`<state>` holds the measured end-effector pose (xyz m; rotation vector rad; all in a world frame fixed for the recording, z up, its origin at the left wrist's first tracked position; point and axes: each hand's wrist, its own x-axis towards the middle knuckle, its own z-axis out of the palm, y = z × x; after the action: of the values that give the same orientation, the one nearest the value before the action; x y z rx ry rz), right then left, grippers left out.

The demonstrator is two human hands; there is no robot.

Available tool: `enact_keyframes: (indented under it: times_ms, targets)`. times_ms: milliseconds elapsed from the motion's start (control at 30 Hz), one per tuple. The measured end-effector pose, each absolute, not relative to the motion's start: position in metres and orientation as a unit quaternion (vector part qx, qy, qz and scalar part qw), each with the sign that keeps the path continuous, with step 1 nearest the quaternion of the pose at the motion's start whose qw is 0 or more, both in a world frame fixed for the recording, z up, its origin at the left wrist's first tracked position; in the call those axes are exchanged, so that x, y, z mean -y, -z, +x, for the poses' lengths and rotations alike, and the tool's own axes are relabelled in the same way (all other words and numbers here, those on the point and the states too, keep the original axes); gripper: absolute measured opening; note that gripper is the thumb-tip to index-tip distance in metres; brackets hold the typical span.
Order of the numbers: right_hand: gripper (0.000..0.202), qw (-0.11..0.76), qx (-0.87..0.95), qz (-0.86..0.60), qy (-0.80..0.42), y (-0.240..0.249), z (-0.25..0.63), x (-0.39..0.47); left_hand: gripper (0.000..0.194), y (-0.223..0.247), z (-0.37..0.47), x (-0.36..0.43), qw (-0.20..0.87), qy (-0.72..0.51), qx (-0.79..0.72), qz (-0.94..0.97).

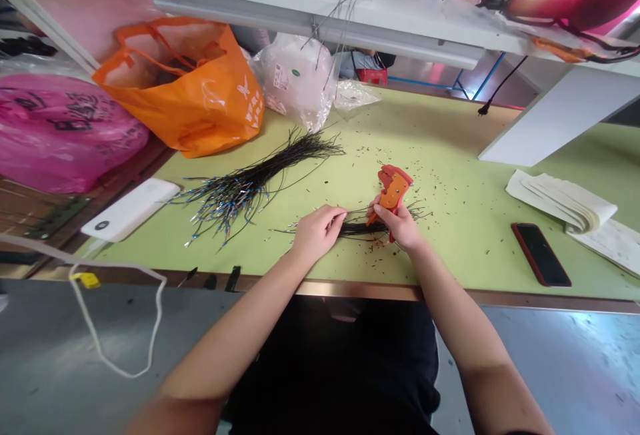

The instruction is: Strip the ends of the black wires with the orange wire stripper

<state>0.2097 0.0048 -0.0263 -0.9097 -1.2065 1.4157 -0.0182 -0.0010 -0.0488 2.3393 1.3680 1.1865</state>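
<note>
My right hand (400, 223) is wrapped round the handles of an orange and red wire stripper (395, 188), its head pointing up and away from me. My left hand (319, 230) is closed, with thumb and fingertips pinching a thin black wire that runs right towards the tool. Beneath both hands lies a small bundle of black wires (363, 229) on the green tabletop (450, 222). Further left is a larger bundle of black wires (270, 172), with blue and silver tips at its near end. Whether the wire stripper's jaws touch a wire cannot be made out.
Short black scraps are scattered around the tool. On the left are a white power bank (133, 208), an orange bag (200, 102) and a pink bag (65, 132). A clear plastic bag (300, 78) stands behind. A phone (541, 254) and papers (565, 202) lie right, under a shelf (400, 18).
</note>
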Motion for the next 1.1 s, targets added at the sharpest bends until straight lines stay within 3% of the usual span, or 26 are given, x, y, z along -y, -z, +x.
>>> enact_keyframes:
  times_ms: [200, 533, 700, 833, 1100]
  targets:
    - [0.033, 0.514, 0.501, -0.402, -0.569, 0.025, 0.210, -0.005, 0.031, 0.044, -0.015, 0.002, 0.086, -0.369, -0.453, 0.807]
    - [0.028, 0.505, 0.570, -0.409, -0.502, 0.021, 0.208, -0.006, 0.028, 0.013, 0.009, -0.030, 0.102, -0.214, -0.420, 0.876]
    - [0.026, 0.490, 0.515, -0.398, -0.579, 0.017, 0.219, -0.005, 0.031, 0.015, 0.002, -0.044, 0.096, -0.301, -0.391, 0.865]
    - [0.026, 0.425, 0.474, -0.347, -0.689, 0.018, 0.230, -0.004, 0.032, 0.022, -0.015, -0.043, 0.111, -0.381, -0.411, 0.821]
    - [0.036, 0.289, 0.489, -0.253, -0.783, 0.012, 0.230, -0.001, 0.035, 0.006, -0.028, -0.030, 0.065, -0.337, -0.450, 0.824]
